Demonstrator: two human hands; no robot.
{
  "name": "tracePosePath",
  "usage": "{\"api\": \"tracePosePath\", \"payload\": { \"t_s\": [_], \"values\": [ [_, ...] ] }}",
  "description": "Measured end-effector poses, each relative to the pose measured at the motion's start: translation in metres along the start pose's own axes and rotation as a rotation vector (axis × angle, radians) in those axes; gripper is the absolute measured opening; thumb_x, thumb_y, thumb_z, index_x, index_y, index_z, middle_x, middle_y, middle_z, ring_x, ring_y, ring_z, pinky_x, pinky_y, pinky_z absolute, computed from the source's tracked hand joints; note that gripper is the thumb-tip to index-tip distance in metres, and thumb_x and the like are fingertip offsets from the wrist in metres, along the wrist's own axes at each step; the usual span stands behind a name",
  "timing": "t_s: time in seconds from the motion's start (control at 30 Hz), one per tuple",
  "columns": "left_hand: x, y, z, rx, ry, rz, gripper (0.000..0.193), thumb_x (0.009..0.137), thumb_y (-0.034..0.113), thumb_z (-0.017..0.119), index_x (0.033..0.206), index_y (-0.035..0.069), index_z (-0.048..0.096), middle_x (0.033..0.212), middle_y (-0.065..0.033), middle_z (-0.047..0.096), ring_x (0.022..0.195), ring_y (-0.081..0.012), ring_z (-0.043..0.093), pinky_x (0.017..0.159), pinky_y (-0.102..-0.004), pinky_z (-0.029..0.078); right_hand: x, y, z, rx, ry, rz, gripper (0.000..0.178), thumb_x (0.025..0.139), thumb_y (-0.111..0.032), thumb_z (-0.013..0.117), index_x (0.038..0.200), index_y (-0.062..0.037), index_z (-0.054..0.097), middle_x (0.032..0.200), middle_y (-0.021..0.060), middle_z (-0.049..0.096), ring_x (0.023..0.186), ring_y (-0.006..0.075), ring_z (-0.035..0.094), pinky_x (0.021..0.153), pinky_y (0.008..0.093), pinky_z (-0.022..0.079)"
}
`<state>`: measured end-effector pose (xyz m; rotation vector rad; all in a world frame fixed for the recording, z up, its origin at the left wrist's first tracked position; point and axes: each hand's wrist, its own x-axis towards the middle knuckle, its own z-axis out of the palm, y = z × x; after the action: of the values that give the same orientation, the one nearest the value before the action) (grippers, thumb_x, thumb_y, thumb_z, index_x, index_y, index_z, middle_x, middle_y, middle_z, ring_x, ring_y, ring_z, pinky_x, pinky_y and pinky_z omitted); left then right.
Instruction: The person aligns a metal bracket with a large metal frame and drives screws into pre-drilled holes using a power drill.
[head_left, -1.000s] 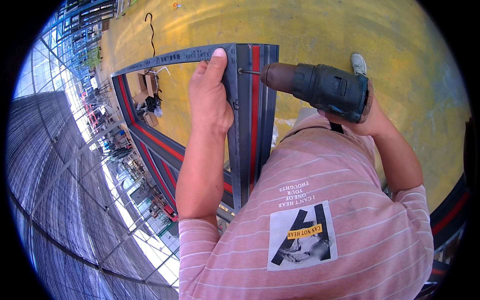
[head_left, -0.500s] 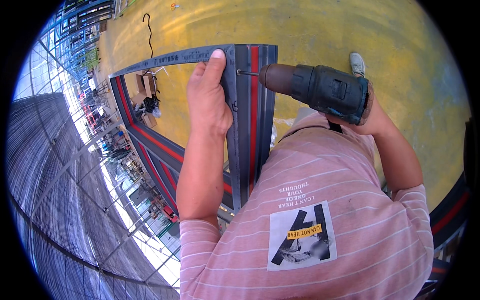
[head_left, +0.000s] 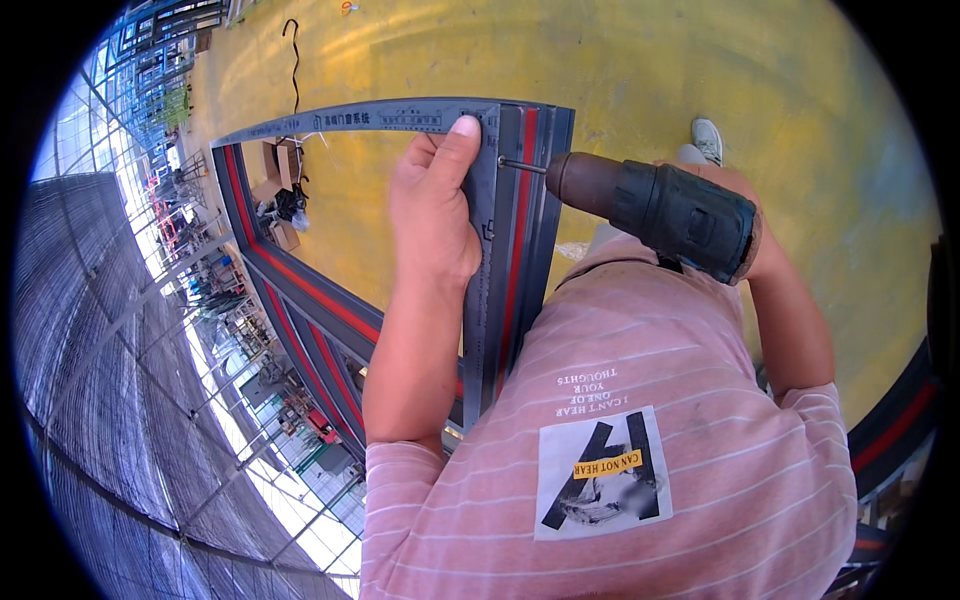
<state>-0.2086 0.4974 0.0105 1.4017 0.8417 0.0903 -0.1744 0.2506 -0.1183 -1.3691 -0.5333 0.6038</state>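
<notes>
A dark grey metal door or window frame (head_left: 483,310) with red strips stands before me. My left hand (head_left: 432,205) is closed round its near upper corner, the thumb lying on top and the fingers on the inner side. In my right hand (head_left: 762,245) is a dark cordless drill (head_left: 655,208), held level and pointing left. Its long thin bit (head_left: 525,166) crosses the red strip and its tip meets the frame's grey face just below the corner. Whether a screw sits at the tip is too small to tell. The drill body hides most of my right fingers.
Cardboard boxes (head_left: 268,190) and black plastic (head_left: 290,207) lie on the yellow floor (head_left: 640,60) beyond the frame. A black hooked strap or rod (head_left: 295,65) is farther off, near orange scissors (head_left: 348,7). Another red-striped frame (head_left: 900,430) stands at my right.
The frame's corner, my left hand and the drill have all shifted a little right and down in view. The bit tip stays at the frame, and both grips are kept.
</notes>
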Motion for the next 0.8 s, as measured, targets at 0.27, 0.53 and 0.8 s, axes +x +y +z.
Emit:
{"api": "tracePosePath", "payload": {
  "t_s": [0.27,0.53,0.8],
  "values": [
    [-0.001,-0.001,0.003,-0.037,0.067,-0.051,0.021,0.09,0.015,0.071,0.091,0.001,0.055,0.083,-0.0094,0.066,0.067,-0.0115,0.064,0.062,-0.0259,0.055,-0.015,-0.007,-0.004,0.168,-0.126,0.382,0.05,0.075,-0.007,0.077,0.122,0.0014,0.061,0.108,0.0066,0.068,0.091,0.0138,0.063,0.084,0.0267,0.051],
    [0.002,0.007,0.006,-0.093,0.086,-0.12,0.021,0.091,0.015,0.069,0.093,0.0,0.056,0.085,-0.0101,0.068,0.068,-0.0124,0.066,0.062,-0.0263,0.056,0.003,-0.011,-0.005,-0.105,-0.295,0.238,0.057,0.073,-0.013,0.079,0.125,0.0012,0.06,0.109,0.0081,0.068,0.095,0.0165,0.064,0.089,0.029,0.05],
    [0.003,0.009,0.009,-0.07,0.065,-0.123,0.021,0.092,0.017,0.068,0.095,-0.001,0.058,0.086,-0.0095,0.069,0.068,-0.0127,0.067,0.062,-0.0262,0.057,0.003,-0.013,-0.016,-0.084,-0.19,0.032,0.061,0.07,-0.017,0.079,0.126,-0.0004,0.061,0.108,0.0095,0.07,0.094,0.0195,0.067,0.089,0.0301,0.049]
  ]
}}
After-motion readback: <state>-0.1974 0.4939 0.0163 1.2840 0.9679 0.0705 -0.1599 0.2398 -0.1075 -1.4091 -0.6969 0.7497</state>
